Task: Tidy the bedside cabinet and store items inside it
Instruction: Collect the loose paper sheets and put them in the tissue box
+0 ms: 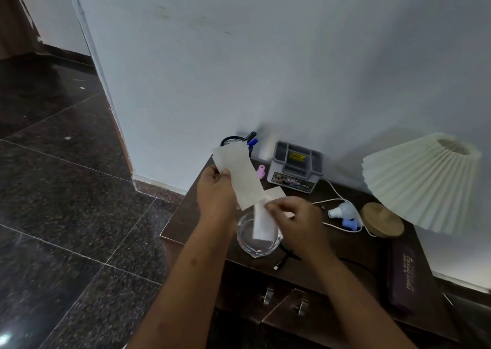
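Observation:
A dark wooden bedside cabinet (pixel 334 245) stands against the white wall. My left hand (pixel 216 192) holds a long pale sheet of paper (pixel 239 176) up above the cabinet's left end, thumb on its face. My right hand (pixel 295 217) pinches smaller white paper slips (pixel 261 224) that hang over a clear glass ashtray (pixel 248 243). Two metal door handles (pixel 284 301) show on the cabinet front below.
At the back stand a black mesh pen holder (pixel 231 141), a small pink piece (pixel 261 171) and a grey lidded box (pixel 296 166). A white cable with a bulb (pixel 342 212), a tipped pleated lamp (pixel 419 181) and a dark glasses case (pixel 406 271) lie right. Dark tiled floor lies left.

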A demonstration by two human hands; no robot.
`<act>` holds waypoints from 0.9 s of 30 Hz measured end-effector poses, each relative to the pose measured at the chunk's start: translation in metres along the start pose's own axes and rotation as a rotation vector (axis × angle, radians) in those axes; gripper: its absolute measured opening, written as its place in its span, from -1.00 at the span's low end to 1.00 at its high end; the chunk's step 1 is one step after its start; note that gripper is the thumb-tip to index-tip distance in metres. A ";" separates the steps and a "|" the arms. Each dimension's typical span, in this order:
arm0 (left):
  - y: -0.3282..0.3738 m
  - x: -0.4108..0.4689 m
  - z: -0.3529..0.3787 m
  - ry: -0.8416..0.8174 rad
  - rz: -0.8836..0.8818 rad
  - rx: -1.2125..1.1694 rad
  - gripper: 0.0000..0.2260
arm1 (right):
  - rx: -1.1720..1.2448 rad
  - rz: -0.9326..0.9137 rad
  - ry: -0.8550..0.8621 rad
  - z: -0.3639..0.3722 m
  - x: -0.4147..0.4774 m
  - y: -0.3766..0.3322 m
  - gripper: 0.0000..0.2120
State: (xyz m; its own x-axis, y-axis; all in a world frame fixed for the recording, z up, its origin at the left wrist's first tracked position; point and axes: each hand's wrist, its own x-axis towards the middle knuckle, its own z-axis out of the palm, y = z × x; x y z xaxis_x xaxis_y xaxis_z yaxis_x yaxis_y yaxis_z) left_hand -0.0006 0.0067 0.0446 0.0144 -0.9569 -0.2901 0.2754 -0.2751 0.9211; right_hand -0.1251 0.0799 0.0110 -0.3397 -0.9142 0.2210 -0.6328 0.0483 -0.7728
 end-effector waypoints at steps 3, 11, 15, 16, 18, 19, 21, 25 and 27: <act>-0.002 -0.003 0.002 -0.050 0.016 0.009 -0.84 | 0.369 0.114 0.097 -0.039 0.002 -0.014 -0.96; -0.013 -0.023 0.024 -0.320 -0.152 0.068 -0.82 | 0.718 0.116 0.074 -0.053 0.004 -0.023 -0.83; -0.015 -0.030 0.027 -0.441 -0.185 0.024 -0.82 | 0.384 0.112 0.125 -0.046 0.005 -0.007 -0.79; -0.016 -0.030 0.027 -0.452 -0.187 0.015 -0.81 | 0.329 0.099 0.134 -0.045 0.005 -0.006 -0.80; -0.016 -0.029 0.027 -0.452 -0.190 0.001 -0.81 | 0.259 0.076 0.137 -0.045 0.005 -0.006 -0.80; -0.016 -0.028 0.027 -0.446 -0.192 -0.006 -0.80 | 0.244 0.066 0.124 -0.045 0.006 -0.006 -0.79; -0.015 -0.028 0.027 -0.435 -0.201 -0.016 -0.79 | 0.241 0.064 0.089 -0.046 0.007 -0.006 -0.77; -0.013 -0.027 0.027 -0.393 -0.229 -0.046 -0.78 | 0.265 0.081 0.086 -0.046 0.007 -0.006 -0.76; -0.012 -0.028 0.027 -0.375 -0.241 -0.070 -0.80 | 0.262 0.079 0.093 -0.045 0.006 -0.006 -0.76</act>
State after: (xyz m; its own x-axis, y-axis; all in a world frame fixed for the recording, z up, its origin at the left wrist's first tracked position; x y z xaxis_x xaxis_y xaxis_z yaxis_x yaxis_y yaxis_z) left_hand -0.0304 0.0342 0.0482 -0.4041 -0.8375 -0.3678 0.2930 -0.4994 0.8153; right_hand -0.1548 0.0918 0.0437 -0.4506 -0.8705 0.1979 -0.4047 0.0015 -0.9144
